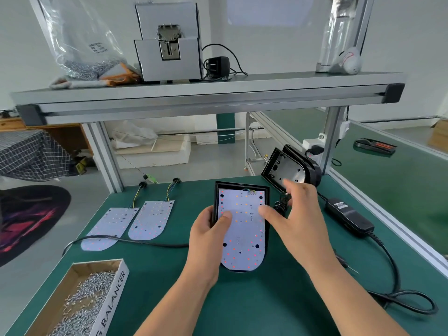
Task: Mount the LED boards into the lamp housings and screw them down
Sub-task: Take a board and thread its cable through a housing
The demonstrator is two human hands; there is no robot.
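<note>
A black lamp housing [217, 190] lies flat at the middle of the green table with a white LED board [244, 238] seated in it. My left hand [209, 235] grips the housing's left edge, thumb pressing on the board. My right hand [294, 214] hovers over the housing's right side with fingers spread and relaxed, thumb near the board's right edge. Two more LED boards [110, 226] [151, 220] with short wire tails lie flat to the left. A second, empty black housing [289, 167] leans tilted at the back right.
A cardboard box of screws [80, 304] sits at the front left. A black power adapter [349, 215] and its looping cable [400, 299] lie to the right; another cable [135, 241] crosses the table in front of the spare boards. A shelf [208, 93] overhangs the back.
</note>
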